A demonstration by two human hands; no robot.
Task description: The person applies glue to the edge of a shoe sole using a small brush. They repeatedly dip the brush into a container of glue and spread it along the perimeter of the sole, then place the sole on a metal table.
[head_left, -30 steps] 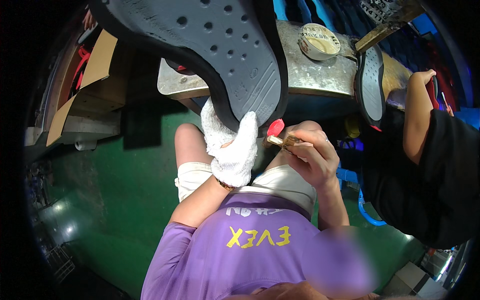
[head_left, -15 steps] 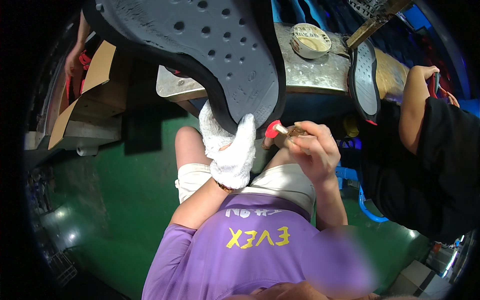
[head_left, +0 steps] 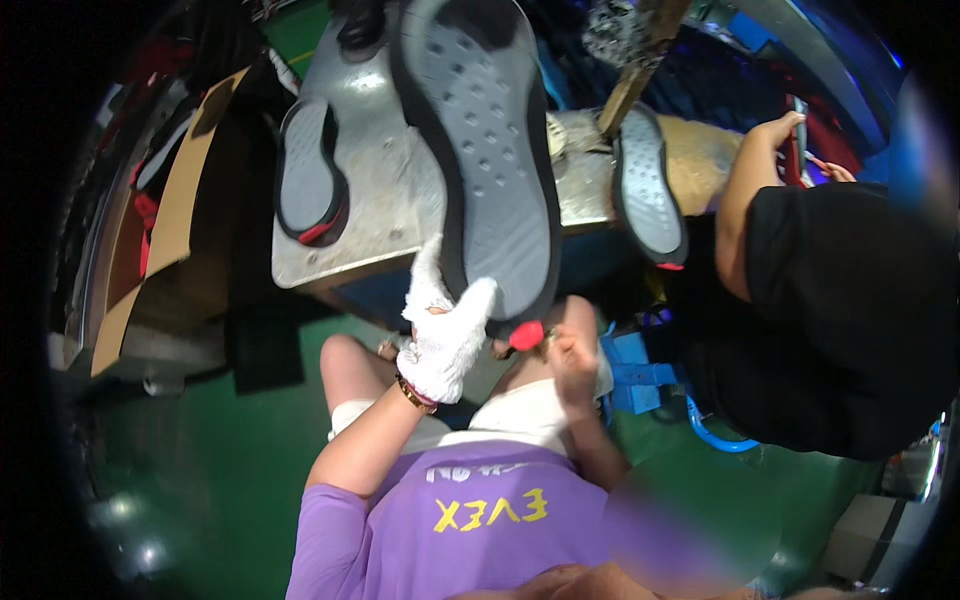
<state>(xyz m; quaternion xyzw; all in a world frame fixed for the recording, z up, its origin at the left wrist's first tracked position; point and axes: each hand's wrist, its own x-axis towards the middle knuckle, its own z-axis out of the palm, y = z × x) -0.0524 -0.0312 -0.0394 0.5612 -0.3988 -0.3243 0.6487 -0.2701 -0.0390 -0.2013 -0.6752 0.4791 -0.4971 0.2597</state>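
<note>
My left hand (head_left: 443, 345), in a white knitted glove, grips the near end of a large grey-and-black shoe sole (head_left: 497, 200). The thumb lies on the sole's grey, dimpled face, and the sole tilts up and away from me. In my bare right hand (head_left: 572, 372) is a small brush (head_left: 526, 335) with a flared red head, pinched between the fingers. The red head is at the sole's near black edge; whether it touches cannot be made out. Motion smears the right fingers somewhat.
A worn metal bench (head_left: 385, 200) stands ahead, with another sole (head_left: 310, 175) on its left and one (head_left: 648, 185) at right beside a wooden post (head_left: 640, 75). A bowl (head_left: 556, 135) is partly hidden. An open cardboard box (head_left: 180, 220) stands left. A person in black (head_left: 820, 310) works at right.
The sole has moved farther from me and slightly lower in view. My right hand has shifted left and down with the brush. The view has moved, revealing the bench's left side and another sole.
</note>
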